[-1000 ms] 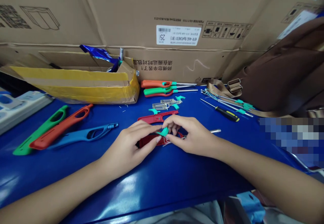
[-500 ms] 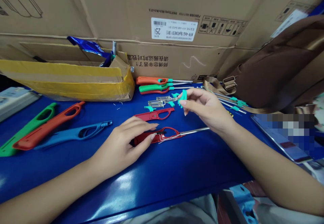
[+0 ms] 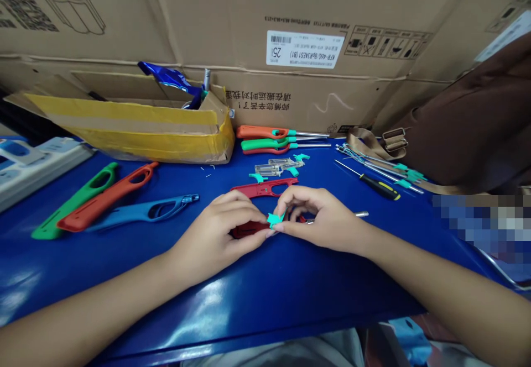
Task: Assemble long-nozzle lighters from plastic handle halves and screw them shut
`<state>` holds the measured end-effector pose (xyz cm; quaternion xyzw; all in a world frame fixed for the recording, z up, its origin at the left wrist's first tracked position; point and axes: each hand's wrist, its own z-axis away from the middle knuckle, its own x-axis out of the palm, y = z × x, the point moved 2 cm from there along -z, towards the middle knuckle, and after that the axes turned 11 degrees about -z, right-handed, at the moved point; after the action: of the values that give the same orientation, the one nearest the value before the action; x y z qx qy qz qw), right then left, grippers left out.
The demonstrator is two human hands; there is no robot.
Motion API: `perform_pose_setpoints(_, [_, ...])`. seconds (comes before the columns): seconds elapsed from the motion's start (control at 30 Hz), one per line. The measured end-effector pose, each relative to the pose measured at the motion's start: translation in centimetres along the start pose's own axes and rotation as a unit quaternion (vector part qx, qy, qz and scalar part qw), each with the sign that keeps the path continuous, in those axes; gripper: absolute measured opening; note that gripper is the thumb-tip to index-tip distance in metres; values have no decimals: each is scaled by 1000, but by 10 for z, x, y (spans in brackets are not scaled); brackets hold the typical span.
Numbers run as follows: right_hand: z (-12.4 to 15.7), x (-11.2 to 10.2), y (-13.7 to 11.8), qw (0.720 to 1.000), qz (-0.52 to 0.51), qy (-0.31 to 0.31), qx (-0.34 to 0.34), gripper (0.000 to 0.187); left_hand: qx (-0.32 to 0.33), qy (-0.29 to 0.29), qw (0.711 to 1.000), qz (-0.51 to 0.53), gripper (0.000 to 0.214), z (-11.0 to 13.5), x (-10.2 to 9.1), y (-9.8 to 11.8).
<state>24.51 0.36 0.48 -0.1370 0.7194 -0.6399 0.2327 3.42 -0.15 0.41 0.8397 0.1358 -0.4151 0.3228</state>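
Note:
My right hand (image 3: pixel 319 218) pinches a small teal lighter trigger (image 3: pixel 274 220) between thumb and forefinger. My left hand (image 3: pixel 226 226) is curled over a red lighter half-shell (image 3: pixel 249 230) lying on the table, thumb and forefinger closed about it. Its fingertips come up against the trigger's left side. A metal lighter tube (image 3: pixel 362 214) sticks out to the right from behind my right hand, which hides most of the shell's front. Just beyond my hands lies another red half-shell (image 3: pixel 261 189), with clear fuel tanks (image 3: pixel 269 169) and more teal triggers (image 3: pixel 258 178) behind it.
Green (image 3: pixel 78 204), orange (image 3: pixel 108 198) and blue lighter shells (image 3: pixel 145 212) lie left. Lighters with tubes (image 3: pixel 265 145) are stacked at the back, beside a yellow-taped box (image 3: pixel 166 140). A screwdriver (image 3: pixel 379 186), metal tubes (image 3: pixel 381 168) and a brown bag (image 3: pixel 468 124) are right.
My right hand has brought the teal trigger down and left to the red half-shell, where it meets my left fingertips. The view has shifted, uncovering the screwdriver.

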Motion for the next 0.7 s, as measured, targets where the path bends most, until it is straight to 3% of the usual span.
perform_pose_setpoints(0.13, [-1,-2,0,998,46,11,-29,20,-9,-1,1000,-11,9,0,0,-1])
perform_pose_setpoints(0.27, [0,-4,-1,989,129,14,-77,12,-8,-10,1000,-19,7,-1,0,-1])
perform_pose_setpoints(0.47, [2,-10,-3,961,229,-48,-145,7,-2,-22,1000,-8,9,-1,-1,-2])
perform_pose_setpoints(0.57, [1,-14,-6,953,249,-77,-152,13,-5,-19,1000,-5,9,-1,-1,-3])
perform_pose_setpoints(0.7, [0,-23,-11,945,287,-51,-148,10,-6,-16,999,-27,9,-1,0,-5])
